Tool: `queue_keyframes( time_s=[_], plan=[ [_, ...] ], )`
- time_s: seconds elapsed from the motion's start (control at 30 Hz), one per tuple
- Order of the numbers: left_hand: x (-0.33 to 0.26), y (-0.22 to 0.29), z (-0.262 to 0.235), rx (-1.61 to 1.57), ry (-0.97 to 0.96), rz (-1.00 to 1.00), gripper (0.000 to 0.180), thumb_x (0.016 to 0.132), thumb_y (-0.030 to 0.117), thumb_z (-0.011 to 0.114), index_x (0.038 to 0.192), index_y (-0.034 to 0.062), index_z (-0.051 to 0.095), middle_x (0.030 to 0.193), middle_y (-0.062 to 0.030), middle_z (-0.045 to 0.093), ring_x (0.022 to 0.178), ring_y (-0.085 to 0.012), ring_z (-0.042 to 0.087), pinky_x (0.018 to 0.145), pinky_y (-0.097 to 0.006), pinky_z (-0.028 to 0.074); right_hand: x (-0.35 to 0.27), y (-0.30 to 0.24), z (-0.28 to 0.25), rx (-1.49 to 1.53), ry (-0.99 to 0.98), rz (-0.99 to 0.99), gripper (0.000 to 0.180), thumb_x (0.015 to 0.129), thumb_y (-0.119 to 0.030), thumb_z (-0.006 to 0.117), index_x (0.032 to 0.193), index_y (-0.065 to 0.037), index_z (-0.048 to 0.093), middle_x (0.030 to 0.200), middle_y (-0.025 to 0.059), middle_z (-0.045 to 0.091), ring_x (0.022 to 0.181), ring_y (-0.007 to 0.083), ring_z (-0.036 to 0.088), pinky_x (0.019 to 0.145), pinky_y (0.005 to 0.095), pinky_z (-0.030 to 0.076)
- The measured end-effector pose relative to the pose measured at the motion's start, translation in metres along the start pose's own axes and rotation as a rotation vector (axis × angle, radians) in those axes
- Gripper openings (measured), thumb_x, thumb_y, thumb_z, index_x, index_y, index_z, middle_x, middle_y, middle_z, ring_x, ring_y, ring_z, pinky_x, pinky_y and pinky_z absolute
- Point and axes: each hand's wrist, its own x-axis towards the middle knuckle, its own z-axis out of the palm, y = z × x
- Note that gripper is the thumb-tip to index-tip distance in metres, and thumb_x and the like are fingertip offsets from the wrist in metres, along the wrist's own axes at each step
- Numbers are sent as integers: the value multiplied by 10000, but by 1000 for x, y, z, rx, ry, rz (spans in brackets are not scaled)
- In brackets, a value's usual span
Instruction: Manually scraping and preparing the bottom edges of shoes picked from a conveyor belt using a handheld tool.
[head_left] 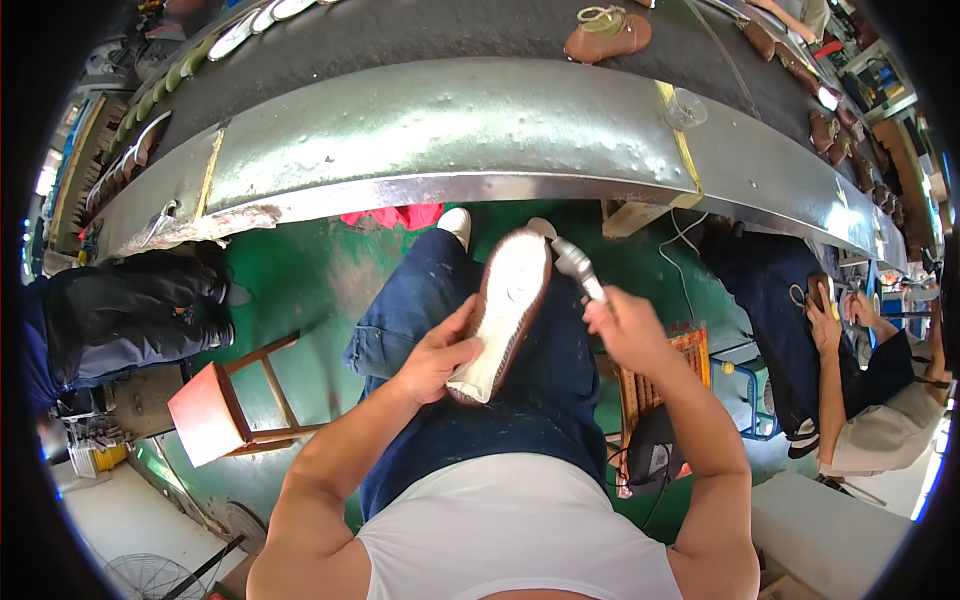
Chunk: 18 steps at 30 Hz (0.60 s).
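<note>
Over my lap a brown shoe [508,310] is turned bottom up, its pale whitish underside facing me and a brown rim running round it. My left hand [443,352] is closed round its lower left side, thumb lying across the underside. In my right hand [622,318] is a hammer [574,262], gripped by its shaft. The metal head of the hammer is close to the upper right edge of the shoe; whether the two touch I cannot tell.
A metal-edged bench [440,120] spans the front, with a dark belt [430,35] beyond carrying a brown shoe [607,37] and rows of others. A red-topped stool [208,415] stands left, a wooden chair [690,352] right. People sit on both sides; one person's hand [825,325] holds something brown.
</note>
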Motion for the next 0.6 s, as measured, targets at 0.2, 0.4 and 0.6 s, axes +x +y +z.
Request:
queue_keyframes(
  time_s=[0.2,0.4,0.6],
  plan=[
    [23,92,30,-406,-313,-43,685,984,534,486,1506,114,347,1421,-177,493,1255,-360,545,972,-533,498,64,-34,-54,-510,366,-301,359,949,-382,586,1018,-31,616,862,184,659,797,401,638,705,484,491],
    [31,111,56,-460,-322,18,702,990,597,402,1477,92,378,1335,-241,534,1013,-391,652,745,-503,586,143,-18,-79,-726,606,-483,369,925,-399,616,924,-32,594,844,168,649,770,386,620,713,471,465],
    [78,168,33,-86,240,425,663,1049,458,356,1489,-33,289,1444,-256,432,1293,-357,508,1003,-503,492,193,-6,-91,-868,625,-378,366,906,-401,632,930,-36,635,927,150,651,893,350,622,772,476,467]
  ],
)
